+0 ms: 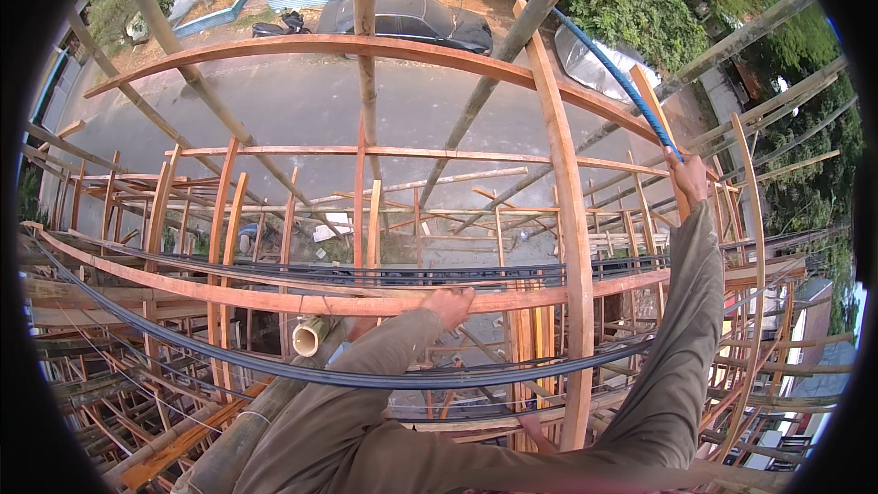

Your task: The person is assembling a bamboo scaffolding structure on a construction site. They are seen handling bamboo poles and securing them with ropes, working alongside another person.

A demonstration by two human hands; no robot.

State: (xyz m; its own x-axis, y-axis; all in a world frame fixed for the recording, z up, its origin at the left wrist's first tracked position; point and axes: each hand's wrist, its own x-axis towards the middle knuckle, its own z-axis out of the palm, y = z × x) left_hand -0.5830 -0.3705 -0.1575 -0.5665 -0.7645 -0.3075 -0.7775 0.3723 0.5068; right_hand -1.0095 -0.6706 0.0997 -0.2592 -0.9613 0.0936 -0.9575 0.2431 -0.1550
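Observation:
My left hand (450, 307) is closed over a long horizontal wooden batten (274, 300) in front of me. My right arm stretches up and to the right. At its end my right hand (688, 179) is closed round the lower end of a blue tube (611, 69), beside a short upright wooden piece (647, 99). The tube slants away to the upper left, past the top of a tall wooden post (569, 192). That post crosses the batten between my two arms. Part of my right hand's grip is turned away from view.
A dark cable bundle (402, 381) curves below my forearms. The hollow end of a bamboo pole (309, 337) points up beside my left arm. A curved upper batten (302, 44) spans ahead, crossed by bamboo poles (366, 82). Far below are a road (302, 110) and a dark car (402, 16).

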